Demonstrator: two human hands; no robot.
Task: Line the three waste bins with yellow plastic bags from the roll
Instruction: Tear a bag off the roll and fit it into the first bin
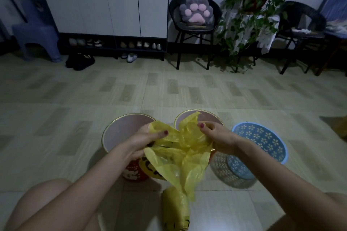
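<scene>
A crumpled yellow plastic bag hangs between my hands above the bins. My left hand pinches its left edge and my right hand pinches its upper right edge. Below stand two round bins: the left bin with a pale inside and a red patterned wall, and the middle bin, mostly covered by the bag. A blue perforated bin with a flower pattern stands to the right. The yellow bag roll lies on the floor near my knees, under the bag's hanging tail.
Tiled floor stretches ahead. Along the far wall stand a blue stool, a shoe cabinet with shoes, a black chair with a paw cushion, a potted plant and another chair. My knees flank the roll.
</scene>
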